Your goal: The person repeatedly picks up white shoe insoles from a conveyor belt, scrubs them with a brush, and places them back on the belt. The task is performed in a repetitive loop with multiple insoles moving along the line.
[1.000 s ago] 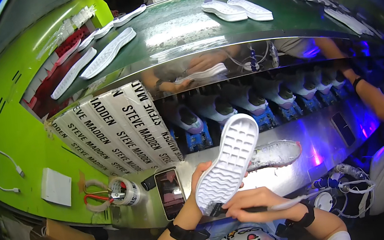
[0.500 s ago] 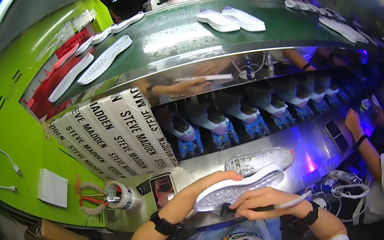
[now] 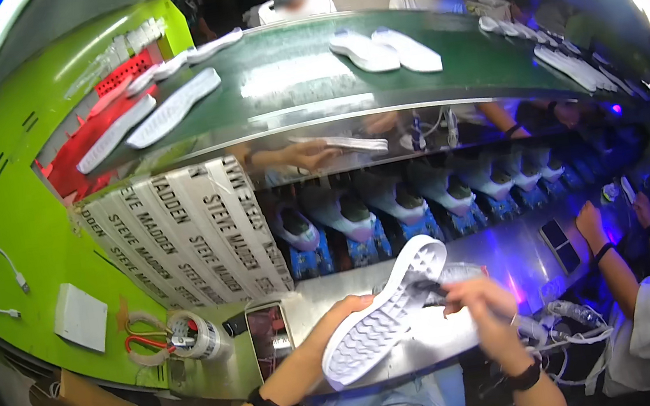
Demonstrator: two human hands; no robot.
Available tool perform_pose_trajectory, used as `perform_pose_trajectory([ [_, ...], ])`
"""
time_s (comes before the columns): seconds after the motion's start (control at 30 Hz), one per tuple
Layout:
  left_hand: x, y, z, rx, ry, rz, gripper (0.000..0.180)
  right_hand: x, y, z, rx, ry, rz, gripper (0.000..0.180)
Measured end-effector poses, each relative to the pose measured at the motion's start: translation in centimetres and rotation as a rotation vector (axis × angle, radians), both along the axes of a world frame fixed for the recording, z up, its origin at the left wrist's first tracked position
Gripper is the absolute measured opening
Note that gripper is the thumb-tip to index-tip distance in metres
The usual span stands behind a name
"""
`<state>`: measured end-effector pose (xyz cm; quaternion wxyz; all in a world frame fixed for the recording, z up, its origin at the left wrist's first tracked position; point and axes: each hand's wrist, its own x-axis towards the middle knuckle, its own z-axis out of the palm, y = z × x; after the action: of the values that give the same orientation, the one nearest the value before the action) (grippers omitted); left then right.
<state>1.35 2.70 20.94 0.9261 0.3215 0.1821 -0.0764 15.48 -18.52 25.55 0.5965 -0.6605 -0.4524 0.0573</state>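
A white shoe sole (image 3: 379, 324) is held up in my left hand (image 3: 337, 317), which grips its left edge. The sole stands tilted, with its far end raised to the right and its cavity with a grid of ribs facing me. My right hand (image 3: 485, 309), smeared by motion, is closed on a small brush (image 3: 429, 290) with a dark head. The brush head is at the sole's right side, against or just over its inner face. Behind, a second sole (image 3: 461, 271) lies on the metal bench, mostly hidden by the held sole and my right hand.
A green conveyor belt (image 3: 279, 114) carries several white soles. Shoe uppers (image 3: 346, 208) hang in a row beneath it. On the left are a taped box (image 3: 181, 240), a phone (image 3: 270, 335) and a tub with scissors (image 3: 202, 336). At right are hoses (image 3: 568, 335) and a co-worker's arm (image 3: 611, 254).
The sole has swung from lying nearly level to a steep tilt, its far end up. My right hand has moved up and right with the brush, from the sole's near edge to its right side.
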Motion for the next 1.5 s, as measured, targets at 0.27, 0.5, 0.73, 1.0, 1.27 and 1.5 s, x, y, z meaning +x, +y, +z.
perform_pose_trajectory([
  [0.27, 5.2, 9.8, 14.2, -0.396, -0.697, 0.333, 0.049, -2.1, -0.4, 1.4, 0.518, 0.204, 0.045, 0.041],
  [0.5, 20.8, 7.5, 20.5, 1.153, -0.678, 0.424, 0.043, -1.0, -2.6, -2.1, 0.374, 0.516, 0.006, 0.018],
  [0.73, 27.5, 12.7, 22.4, 2.176, 0.281, 0.774, 0.042, -2.6, -2.8, -3.0, 0.160, 0.711, -0.121, 0.026],
  [1.0, 16.3, 15.3, 23.2, 1.141, -0.160, 0.701, 0.040, -1.4, -2.5, -3.9, 0.273, 0.697, -0.197, 0.021],
  [1.27, -5.6, 5.0, 2.0, -0.214, -0.473, 0.214, 0.062, -4.6, -1.9, -3.4, 0.239, 0.888, 0.098, 0.028],
  [1.5, -5.7, -5.0, -13.7, -0.683, -0.431, 0.223, 0.063, -5.1, 3.4, -4.5, 0.001, -0.100, 0.072, 0.026],
])
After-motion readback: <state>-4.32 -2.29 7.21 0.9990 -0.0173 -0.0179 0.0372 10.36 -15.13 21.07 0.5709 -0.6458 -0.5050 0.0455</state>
